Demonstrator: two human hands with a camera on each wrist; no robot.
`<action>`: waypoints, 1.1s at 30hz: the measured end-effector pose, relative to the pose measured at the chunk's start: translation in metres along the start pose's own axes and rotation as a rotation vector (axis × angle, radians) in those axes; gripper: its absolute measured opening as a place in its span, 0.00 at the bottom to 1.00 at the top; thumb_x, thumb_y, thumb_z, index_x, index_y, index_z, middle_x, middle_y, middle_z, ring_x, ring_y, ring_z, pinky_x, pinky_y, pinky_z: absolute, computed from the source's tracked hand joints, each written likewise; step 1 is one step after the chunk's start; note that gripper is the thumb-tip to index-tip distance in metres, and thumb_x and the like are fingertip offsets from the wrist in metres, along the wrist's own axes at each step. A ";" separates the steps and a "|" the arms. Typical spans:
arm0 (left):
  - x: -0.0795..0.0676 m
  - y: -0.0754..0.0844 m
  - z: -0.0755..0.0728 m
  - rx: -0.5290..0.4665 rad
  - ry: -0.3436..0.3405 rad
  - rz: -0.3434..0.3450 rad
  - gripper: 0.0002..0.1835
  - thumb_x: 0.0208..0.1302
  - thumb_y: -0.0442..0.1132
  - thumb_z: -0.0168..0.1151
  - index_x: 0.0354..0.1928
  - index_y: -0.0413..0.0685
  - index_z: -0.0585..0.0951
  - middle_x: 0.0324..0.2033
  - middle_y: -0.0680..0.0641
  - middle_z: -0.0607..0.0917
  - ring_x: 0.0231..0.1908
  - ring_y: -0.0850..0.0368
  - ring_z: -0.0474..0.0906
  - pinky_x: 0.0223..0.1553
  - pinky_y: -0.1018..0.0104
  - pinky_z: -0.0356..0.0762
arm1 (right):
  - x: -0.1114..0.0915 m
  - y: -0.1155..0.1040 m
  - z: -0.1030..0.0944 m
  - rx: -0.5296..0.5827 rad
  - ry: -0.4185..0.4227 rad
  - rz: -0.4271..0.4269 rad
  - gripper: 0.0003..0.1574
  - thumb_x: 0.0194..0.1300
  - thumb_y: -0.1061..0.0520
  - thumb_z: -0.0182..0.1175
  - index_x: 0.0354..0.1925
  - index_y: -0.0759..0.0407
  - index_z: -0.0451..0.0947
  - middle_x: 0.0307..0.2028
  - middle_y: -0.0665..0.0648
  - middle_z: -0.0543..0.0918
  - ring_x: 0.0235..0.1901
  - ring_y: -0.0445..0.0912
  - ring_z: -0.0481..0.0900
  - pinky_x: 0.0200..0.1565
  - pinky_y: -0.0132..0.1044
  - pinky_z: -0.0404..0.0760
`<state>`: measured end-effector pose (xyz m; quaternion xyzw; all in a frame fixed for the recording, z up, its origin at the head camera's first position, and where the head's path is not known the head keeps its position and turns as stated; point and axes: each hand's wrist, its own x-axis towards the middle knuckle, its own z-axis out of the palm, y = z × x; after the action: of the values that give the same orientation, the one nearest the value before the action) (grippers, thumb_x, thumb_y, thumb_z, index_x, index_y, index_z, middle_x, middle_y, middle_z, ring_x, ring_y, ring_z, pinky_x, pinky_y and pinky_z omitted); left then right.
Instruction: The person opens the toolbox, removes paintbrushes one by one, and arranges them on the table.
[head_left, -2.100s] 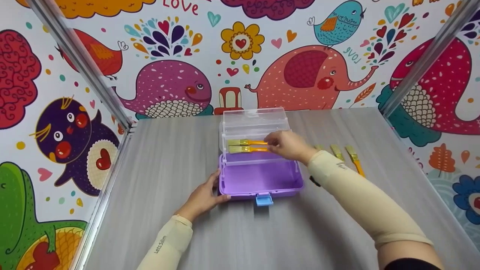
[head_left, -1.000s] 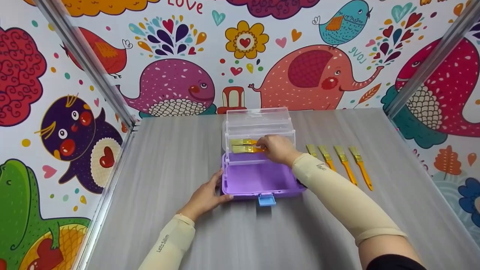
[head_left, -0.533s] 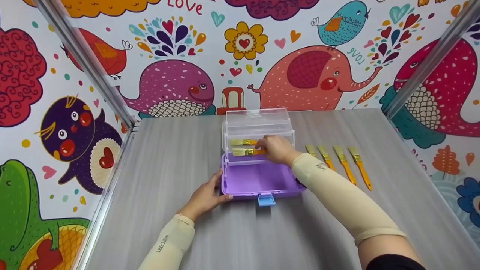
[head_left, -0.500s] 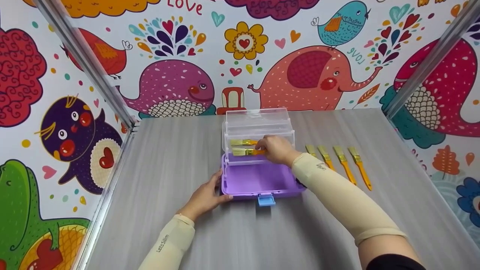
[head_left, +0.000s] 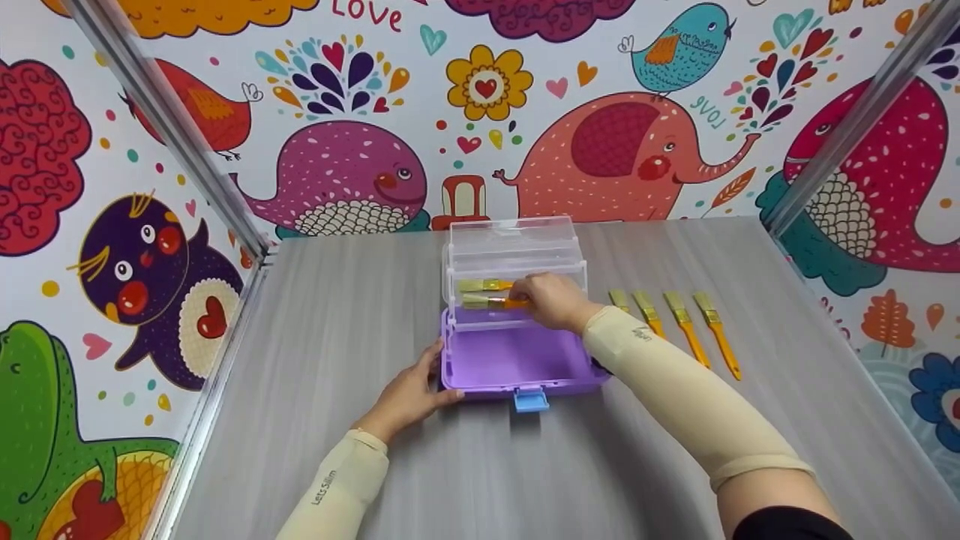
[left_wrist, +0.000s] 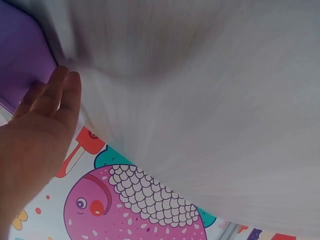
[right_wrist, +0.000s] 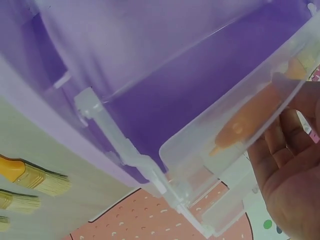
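Note:
A purple tool box (head_left: 487,391) stands with its clear lid (head_left: 510,238) up and its clear tray (head_left: 480,325) raised at the back. Two paintbrushes with orange handles lie side by side in the tray, bristles leftward. My right hand (head_left: 553,300) reaches over the tray and pinches the handle of the front paintbrush (head_left: 491,301); the back paintbrush (head_left: 486,285) lies just behind it. In the right wrist view, an orange handle (right_wrist: 245,120) shows through the tray wall, with the thumb over it. My left hand (head_left: 411,395) rests against the box's front left corner, fingers (left_wrist: 55,95) along its side.
To the right of the box, several more paintbrushes (head_left: 718,335) lie in a row on the grey table (head_left: 337,300). A blue latch (head_left: 531,400) hangs down at the box's front. Printed wall panels and metal posts (head_left: 187,150) border the table.
My right hand has moved left along the handles since the earliest frame. The front paintbrush has shifted and turned a little within the tray. The left hand stays at the box's corner.

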<state>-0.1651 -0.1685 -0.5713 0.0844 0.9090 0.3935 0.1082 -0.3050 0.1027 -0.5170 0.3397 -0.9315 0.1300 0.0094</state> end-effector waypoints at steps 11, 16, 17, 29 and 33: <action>0.001 0.001 0.000 0.006 0.005 -0.002 0.53 0.57 0.56 0.73 0.78 0.46 0.54 0.60 0.38 0.79 0.61 0.39 0.73 0.62 0.41 0.66 | -0.006 0.009 -0.023 0.129 0.026 0.028 0.25 0.60 0.71 0.63 0.53 0.53 0.84 0.42 0.54 0.86 0.42 0.50 0.84 0.46 0.47 0.82; 0.001 0.001 0.000 0.008 0.001 0.001 0.53 0.58 0.55 0.73 0.78 0.45 0.54 0.61 0.37 0.78 0.62 0.38 0.72 0.63 0.41 0.66 | -0.014 0.021 -0.044 0.187 0.055 0.101 0.25 0.61 0.69 0.63 0.54 0.51 0.84 0.43 0.52 0.86 0.42 0.49 0.83 0.47 0.47 0.81; 0.001 0.001 0.001 0.006 0.000 -0.003 0.53 0.58 0.55 0.73 0.78 0.45 0.54 0.61 0.37 0.78 0.62 0.39 0.72 0.63 0.41 0.65 | -0.016 0.024 -0.048 0.202 0.064 0.108 0.24 0.62 0.69 0.63 0.54 0.51 0.84 0.43 0.52 0.86 0.42 0.49 0.83 0.48 0.48 0.81; 0.000 0.000 0.001 -0.024 0.010 -0.026 0.52 0.58 0.54 0.73 0.78 0.47 0.55 0.63 0.38 0.77 0.64 0.41 0.71 0.65 0.41 0.63 | -0.055 0.073 -0.078 0.435 0.136 0.221 0.25 0.63 0.74 0.62 0.57 0.61 0.81 0.46 0.61 0.84 0.44 0.56 0.83 0.48 0.52 0.83; 0.000 0.000 0.001 -0.031 0.010 -0.023 0.52 0.58 0.53 0.73 0.78 0.46 0.55 0.63 0.38 0.77 0.64 0.41 0.71 0.65 0.42 0.63 | -0.075 0.096 -0.084 0.492 0.109 0.297 0.25 0.64 0.72 0.62 0.59 0.62 0.79 0.47 0.62 0.83 0.46 0.57 0.82 0.49 0.52 0.82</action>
<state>-0.1652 -0.1679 -0.5726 0.0703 0.9043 0.4066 0.1092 -0.3145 0.2413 -0.4665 0.1843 -0.9095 0.3701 -0.0422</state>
